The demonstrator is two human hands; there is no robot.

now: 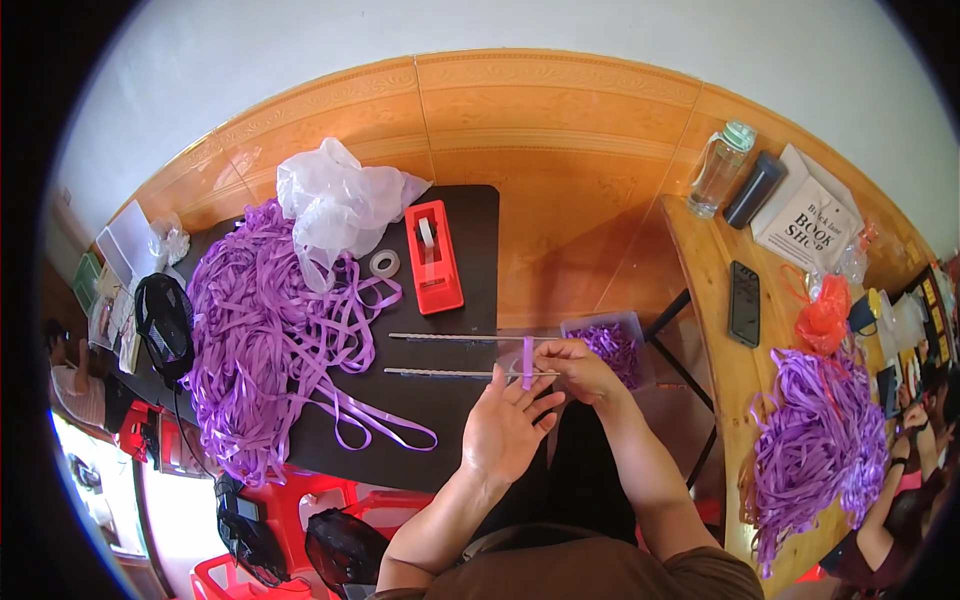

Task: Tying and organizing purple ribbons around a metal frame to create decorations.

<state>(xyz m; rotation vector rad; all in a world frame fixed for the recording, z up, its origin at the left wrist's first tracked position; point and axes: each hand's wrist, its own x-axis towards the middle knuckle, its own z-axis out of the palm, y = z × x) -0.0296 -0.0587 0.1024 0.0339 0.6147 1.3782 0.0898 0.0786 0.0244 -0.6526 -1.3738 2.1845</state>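
Observation:
Two thin metal rods (440,337) lie side by side, reaching past the right edge of the dark table. A short band of purple ribbon (528,352) spans both rods near their free ends. My right hand (582,372) is closed at that band, its fingertips pinching by the ribbon; the exact grip is partly hidden. Just below the nearer rod, my left hand (503,432) is palm up with its fingers apart, the fingertips close to the band. A large heap of purple ribbon (250,330) covers the table's left part, one loop trailing toward the rods.
A red tape dispenser (435,257), a tape roll (384,263) and a white plastic bag (345,205) lie on the dark table (330,440). A clear bin (610,345) holds purple pieces. The wooden table at right carries a phone (744,303), a bottle (720,170) and more ribbon (815,430).

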